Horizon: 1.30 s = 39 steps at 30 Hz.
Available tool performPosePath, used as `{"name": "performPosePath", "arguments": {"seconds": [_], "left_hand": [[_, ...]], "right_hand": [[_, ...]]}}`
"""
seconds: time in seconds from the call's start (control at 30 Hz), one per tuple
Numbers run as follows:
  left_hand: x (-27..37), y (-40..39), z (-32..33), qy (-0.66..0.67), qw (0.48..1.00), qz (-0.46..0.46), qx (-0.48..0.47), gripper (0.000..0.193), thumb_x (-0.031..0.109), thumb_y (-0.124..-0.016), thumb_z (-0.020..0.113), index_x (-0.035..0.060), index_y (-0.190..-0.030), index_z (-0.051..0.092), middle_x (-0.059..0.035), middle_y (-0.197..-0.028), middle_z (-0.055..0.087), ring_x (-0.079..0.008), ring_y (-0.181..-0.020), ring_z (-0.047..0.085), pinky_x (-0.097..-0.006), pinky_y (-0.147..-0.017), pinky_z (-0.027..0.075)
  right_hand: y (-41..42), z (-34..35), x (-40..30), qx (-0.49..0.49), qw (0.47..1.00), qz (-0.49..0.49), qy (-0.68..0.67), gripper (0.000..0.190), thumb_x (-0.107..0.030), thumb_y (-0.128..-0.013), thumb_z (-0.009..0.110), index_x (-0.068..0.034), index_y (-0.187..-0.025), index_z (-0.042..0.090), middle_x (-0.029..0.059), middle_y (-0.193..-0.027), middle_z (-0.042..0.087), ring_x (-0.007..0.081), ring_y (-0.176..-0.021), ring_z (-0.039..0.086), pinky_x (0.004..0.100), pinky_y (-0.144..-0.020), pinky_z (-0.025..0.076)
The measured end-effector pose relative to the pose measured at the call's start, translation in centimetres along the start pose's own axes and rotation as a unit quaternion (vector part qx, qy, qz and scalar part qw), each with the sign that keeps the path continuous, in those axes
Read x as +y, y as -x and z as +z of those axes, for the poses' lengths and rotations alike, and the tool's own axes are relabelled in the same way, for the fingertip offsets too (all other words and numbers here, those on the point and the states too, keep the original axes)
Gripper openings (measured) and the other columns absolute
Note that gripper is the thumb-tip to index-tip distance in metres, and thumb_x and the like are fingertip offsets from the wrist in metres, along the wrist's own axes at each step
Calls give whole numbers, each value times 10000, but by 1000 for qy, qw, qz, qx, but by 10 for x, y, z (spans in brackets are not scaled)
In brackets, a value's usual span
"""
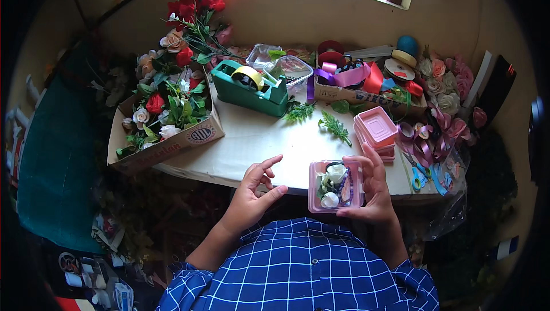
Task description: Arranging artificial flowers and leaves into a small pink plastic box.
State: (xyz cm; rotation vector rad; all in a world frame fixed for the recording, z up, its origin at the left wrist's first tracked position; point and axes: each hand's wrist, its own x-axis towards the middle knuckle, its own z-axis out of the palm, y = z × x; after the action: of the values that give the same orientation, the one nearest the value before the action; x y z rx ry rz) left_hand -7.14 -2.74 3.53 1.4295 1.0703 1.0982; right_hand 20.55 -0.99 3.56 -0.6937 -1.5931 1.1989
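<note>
My right hand (371, 186) grips a small pink plastic box (315, 206) by its right side, just over the table's front edge. Through its clear lid I see white artificial roses (336, 173), green leaves and a string of purple beads (350, 186). To the left, my left hand (258, 188) is raised with fingers apart, touching nothing. Beyond the box, a stack of pink plastic boxes (377, 126) stands on the table (258, 147). Green fern-like sprigs (336, 128) lie behind my hands.
A carton of artificial flowers (202, 134) stands at left, beside a green tape dispenser (249, 89). Clear plastic containers (288, 67) sit behind it. At right are a carton of ribbons (335, 92), blue-handled scissors (417, 171), loose purple ribbon (423, 150) and a plastic bag (451, 208) overhanging the edge.
</note>
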Motion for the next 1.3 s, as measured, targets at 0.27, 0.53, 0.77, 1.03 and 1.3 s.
{"name": "performPosePath", "arguments": {"seconds": [0.27, 0.53, 0.77, 1.03, 1.3], "left_hand": [[14, 0, 4, 194, 980, -5, -36, 155, 36, -900, 651, 1, -1045, 694, -73, -994, 666, -140, -979, 613, -267, -902, 477], [14, -2, 17, 256, 961, -101, -37, 179, 26, -872, 690, 3, -1049, 700, -72, -967, 703, -120, -898, 656, -254, -852, 527], [13, -5, 6, 265, 946, -102, -157, 825, 27, -860, 712, 18, -1504, 197, -80, -893, 699, -112, -866, 660, -260, -834, 520], [4, -8, 7, 282, 943, -94, -150, 886, 12, -862, 705, 31, -1514, 105, -88, -884, 697, -110, -827, 666, -251, -783, 533], [-2, -6, 2, 247, 949, -104, -166, 924, -20, -844, 702, 45, -1527, 84, -62, -829, 669, -102, -798, 652, -258, -777, 536]], "right_hand": [[-2, 0, 3, 17, 1000, -14, -19, 1373, -150, -499, 969, -68, -1531, 67, 148, -1339, 469, 239, -1257, 480, 377, -1064, 394], [2, 1, 4, 11, 999, -39, -21, 1369, -108, -492, 967, -73, -1529, 74, 173, -1331, 478, 255, -1255, 488, 389, -1064, 401], [4, 5, 7, 7, 999, -12, -50, 1387, -92, -478, 966, -87, -1533, 65, 181, -1351, 469, 257, -1252, 493, 384, -1047, 427], [7, 14, 2, -1, 996, 12, -85, 1387, -77, -486, 962, -96, -1535, 54, 181, -1366, 449, 259, -1237, 506, 388, -1021, 466], [8, 17, 5, -32, 998, -6, -54, 1368, -121, -495, 968, -92, -1532, 77, 199, -1352, 459, 267, -1231, 515, 405, -1021, 465]]}}
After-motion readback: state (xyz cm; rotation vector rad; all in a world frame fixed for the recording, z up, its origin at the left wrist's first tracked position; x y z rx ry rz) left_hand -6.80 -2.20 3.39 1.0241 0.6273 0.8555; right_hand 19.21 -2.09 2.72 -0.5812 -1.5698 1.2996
